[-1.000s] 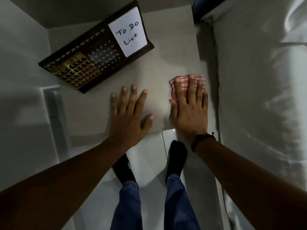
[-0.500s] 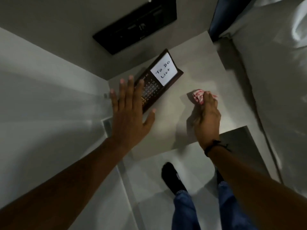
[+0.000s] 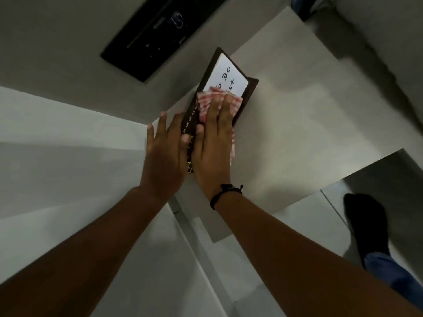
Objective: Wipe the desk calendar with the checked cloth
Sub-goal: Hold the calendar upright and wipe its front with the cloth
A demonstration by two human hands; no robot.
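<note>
- Nearest, two bare forearms reach forward; a dark band (image 3: 225, 194) circles the right wrist.
- A foot in a black sock (image 3: 366, 225) and a blue trouser leg stand on the floor to the right.
- The left hand (image 3: 163, 154) lies flat with fingers spread, its grip open, at the calendar's left edge.
- The right hand (image 3: 212, 143) presses palm-down, fingers straight, pinning the checked cloth (image 3: 215, 102) against the calendar rather than clenching it.
- The desk calendar (image 3: 242, 99) stands on the pale desk (image 3: 297, 124), half hidden by both hands; "JUL AUG SEP OCT" reads along its dark frame.
- Its white card (image 3: 231, 76) shows part of "To Do List".
- Farther back, a black panel (image 3: 158, 35) sits on the wall.
</note>
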